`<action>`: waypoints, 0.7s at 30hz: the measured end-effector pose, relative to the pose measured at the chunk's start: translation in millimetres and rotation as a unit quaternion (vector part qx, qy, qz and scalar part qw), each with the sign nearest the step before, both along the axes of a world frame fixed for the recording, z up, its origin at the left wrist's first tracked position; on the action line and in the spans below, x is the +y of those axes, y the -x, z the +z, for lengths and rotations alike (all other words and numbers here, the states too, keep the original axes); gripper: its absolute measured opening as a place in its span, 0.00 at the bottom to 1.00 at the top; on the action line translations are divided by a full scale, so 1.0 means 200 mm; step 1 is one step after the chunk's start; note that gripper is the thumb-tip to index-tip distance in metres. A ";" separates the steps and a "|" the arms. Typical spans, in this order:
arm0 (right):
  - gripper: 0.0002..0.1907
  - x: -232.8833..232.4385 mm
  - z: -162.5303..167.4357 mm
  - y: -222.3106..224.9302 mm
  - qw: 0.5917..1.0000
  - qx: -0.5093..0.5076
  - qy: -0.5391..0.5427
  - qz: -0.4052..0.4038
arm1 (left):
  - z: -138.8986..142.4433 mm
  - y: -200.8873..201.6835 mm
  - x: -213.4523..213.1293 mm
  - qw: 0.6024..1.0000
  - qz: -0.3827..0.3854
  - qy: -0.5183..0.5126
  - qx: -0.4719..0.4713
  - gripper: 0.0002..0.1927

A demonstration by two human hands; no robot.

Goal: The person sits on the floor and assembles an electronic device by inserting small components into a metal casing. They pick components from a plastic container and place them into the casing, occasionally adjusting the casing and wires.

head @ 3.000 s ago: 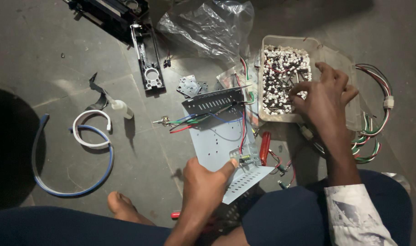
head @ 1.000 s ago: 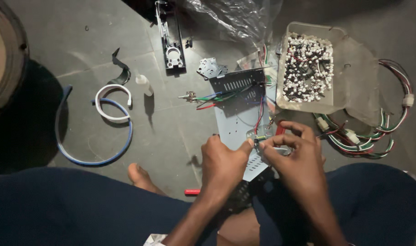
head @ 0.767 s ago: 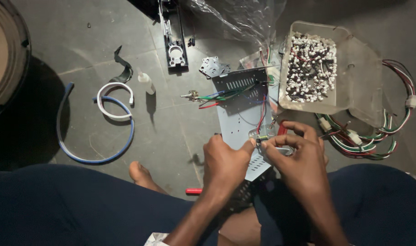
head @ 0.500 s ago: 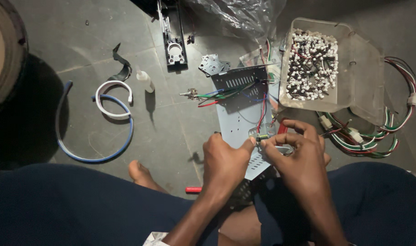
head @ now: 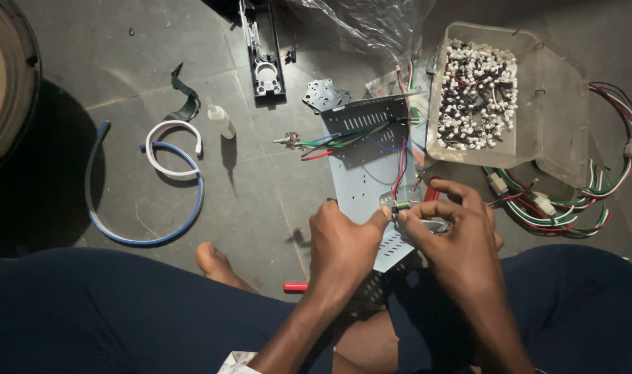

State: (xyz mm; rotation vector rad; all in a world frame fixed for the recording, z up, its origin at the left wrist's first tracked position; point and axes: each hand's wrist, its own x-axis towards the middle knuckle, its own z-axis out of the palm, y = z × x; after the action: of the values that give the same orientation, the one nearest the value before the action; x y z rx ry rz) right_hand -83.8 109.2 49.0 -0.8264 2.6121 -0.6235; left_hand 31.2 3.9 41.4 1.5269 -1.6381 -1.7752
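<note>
Small connector part [head: 402, 206], greenish and too small to identify further, sits pinched between the thumb and fingertips of both hands, just above the near edge of the grey metal chassis plate [head: 361, 173]. Left hand [head: 343, 246] is curled, knuckles up, thumb extended right. Right hand [head: 461, 232] arches over, fingers narrowly closed on the part. Both forearms rise from the near edge. Far right, a clear plastic box [head: 558, 118] holds white connectors [head: 476, 90]; coloured wire harnesses [head: 572, 208] lie beside it.
</note>
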 end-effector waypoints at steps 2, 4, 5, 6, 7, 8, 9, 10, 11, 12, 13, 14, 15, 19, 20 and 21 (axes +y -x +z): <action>0.12 0.00 0.00 0.00 1.000 0.009 -0.006 0.002 | 0.00 0.00 0.00 1.000 -0.001 0.001 -0.006 0.16; 0.12 0.00 -0.01 0.00 1.000 0.012 -0.008 0.003 | 0.00 0.00 0.00 1.000 -0.003 -0.001 -0.012 0.16; 0.12 0.00 -0.01 0.00 1.000 0.014 -0.009 0.004 | 0.00 0.00 0.00 1.000 -0.002 -0.001 -0.013 0.17; 0.12 0.00 -0.02 0.00 1.000 0.019 -0.008 0.008 | 0.00 0.00 0.00 1.000 -0.001 -0.001 -0.014 0.17; 0.13 0.00 -0.02 0.00 1.000 0.024 -0.007 0.012 | 0.00 0.00 0.00 1.000 0.000 -0.001 -0.015 0.17; 0.13 0.01 -0.03 0.00 0.999 0.029 -0.007 0.016 | -0.01 0.00 0.00 1.000 0.003 0.003 -0.013 0.17; 0.13 0.01 -0.04 0.01 0.999 0.030 -0.012 0.018 | -0.01 0.00 0.00 1.000 0.006 0.007 -0.011 0.17; 0.13 0.01 -0.05 0.02 0.999 0.031 -0.018 0.019 | -0.01 0.01 0.00 1.000 0.009 0.010 -0.009 0.18; 0.13 0.01 -0.05 0.02 0.999 0.033 -0.024 0.020 | -0.01 0.01 0.00 1.000 0.007 0.004 -0.013 0.17; 0.13 0.01 -0.06 0.03 0.999 0.038 -0.012 0.030 | -0.01 0.01 0.00 1.000 0.006 -0.002 -0.016 0.17; 0.13 0.02 -0.06 0.03 0.998 0.043 0.001 0.041 | -0.01 0.01 0.00 1.000 0.006 -0.009 -0.020 0.17; 0.13 0.03 -0.07 0.04 0.997 0.047 0.013 0.052 | -0.01 0.02 0.01 1.000 0.009 -0.006 -0.020 0.17; 0.13 0.03 -0.07 0.04 0.998 0.042 0.005 0.052 | -0.01 0.02 0.00 1.000 0.012 -0.002 -0.019 0.17; 0.14 0.06 -0.06 0.06 0.999 0.010 -0.002 0.032 | -0.01 0.01 0.00 1.000 -0.003 -0.006 0.016 0.15; 0.15 0.06 -0.05 0.06 1.000 -0.001 0.002 0.022 | -0.01 0.01 0.00 1.000 -0.004 -0.007 0.001 0.16; 0.13 0.06 -0.05 0.05 0.999 0.015 0.005 0.032 | -0.01 0.01 0.00 1.000 -0.005 -0.008 -0.015 0.17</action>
State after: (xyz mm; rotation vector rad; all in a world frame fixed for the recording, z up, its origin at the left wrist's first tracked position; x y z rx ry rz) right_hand -94.0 121.6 39.2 -0.9253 2.5989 -0.6131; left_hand 30.0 2.9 39.8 1.5622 -1.6524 -1.7842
